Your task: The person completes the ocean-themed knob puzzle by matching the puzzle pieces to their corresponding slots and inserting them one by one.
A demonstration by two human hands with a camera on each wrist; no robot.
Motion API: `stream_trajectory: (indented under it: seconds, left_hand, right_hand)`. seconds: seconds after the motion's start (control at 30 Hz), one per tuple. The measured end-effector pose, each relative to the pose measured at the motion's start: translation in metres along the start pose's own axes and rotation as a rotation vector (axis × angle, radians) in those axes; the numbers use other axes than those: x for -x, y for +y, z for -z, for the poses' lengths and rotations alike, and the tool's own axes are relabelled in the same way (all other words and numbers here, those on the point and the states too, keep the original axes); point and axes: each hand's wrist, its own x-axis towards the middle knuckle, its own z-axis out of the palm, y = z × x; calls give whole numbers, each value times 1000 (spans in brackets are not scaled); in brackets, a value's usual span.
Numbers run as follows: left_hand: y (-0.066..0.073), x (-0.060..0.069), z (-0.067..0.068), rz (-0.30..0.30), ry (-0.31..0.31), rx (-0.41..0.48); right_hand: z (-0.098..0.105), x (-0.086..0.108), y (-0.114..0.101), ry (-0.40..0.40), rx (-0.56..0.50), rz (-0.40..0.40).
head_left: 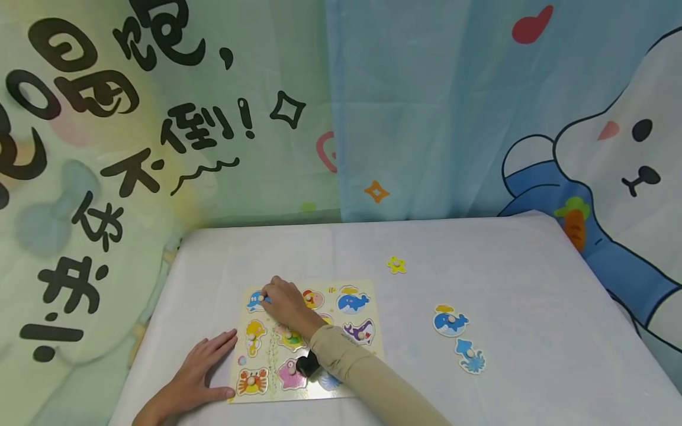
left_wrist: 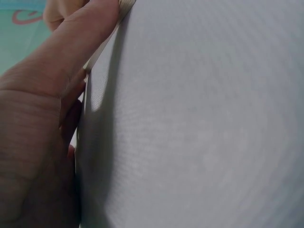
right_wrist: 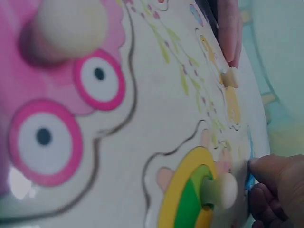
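- Printed curtains (head_left: 394, 112) hung behind a white-covered table (head_left: 533, 284) in the lower part of the frame.
- Left of bottom centre lay a puzzle board (head_left: 273, 396) bearing knobbed animal pieces (head_left: 253, 383).
- At the board's upper left corner, the right hand (head_left: 290, 307) pinched a blue piece (head_left: 254, 305) between thumb and fingers.
- Left hand (head_left: 198, 370): fingers straight and slightly spread at the board's left edge, thumb touching its lower left corner.
- Right of centre lay a yellow star (head_left: 396, 265); farther lower right, a whale piece (head_left: 449, 323) sat just above a squid piece (head_left: 471, 358).
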Motion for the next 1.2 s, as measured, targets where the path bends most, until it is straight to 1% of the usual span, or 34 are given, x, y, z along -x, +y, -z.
stream_trajectory:
  seconds: [0.1, 0.3, 0.43, 0.53, 0.63, 0.73, 0.83, 0.9, 0.97, 1.0, 1.13, 1.2]
  left_hand:
    - [-1, 0, 0, 5, 0, -4]
    - [-1, -2, 0, -5, 0, -9]
    - [-1, -2, 0, -13, 8, -6]
    - [-1, -2, -1, -34, 22, -3]
    - [-2, -2, -1, -48, 28, -13]
    - [-3, -2, -2, -50, 25, -26]
    - [-4, -2, -1, -50, 26, -30]
    - [-4, -3, -1, -45, 28, -26]
    - [-3, -4, -1, -35, 26, -21]
    - [-3, -4, -1, -26, 21, -18]
    - [-2, -3, -1, -2, -5, -17]
    - [-3, -1, 0, 4, -2, -19]
  right_hand:
    - [2, 0, 0, -17, -31, -21]
    - [3, -3, 7, 2, -83, -57]
    - [2, -5, 11, -1, -128, -55]
    - [2, -7, 15, -46, -193, -59]
    - [6, -9, 20, -127, -278, -75]
    - [10, -12, 23, -188, -317, -84]
    - [12, -12, 24, -197, -314, -69]
    - [13, -12, 24, -177, -316, -59]
    - [13, -10, 26, -124, -343, -65]
    - [13, -8, 27, -92, -368, -73]
    - [17, 4, 34, 41, -514, -146]
    - [24, 13, 37, 82, -583, -170]
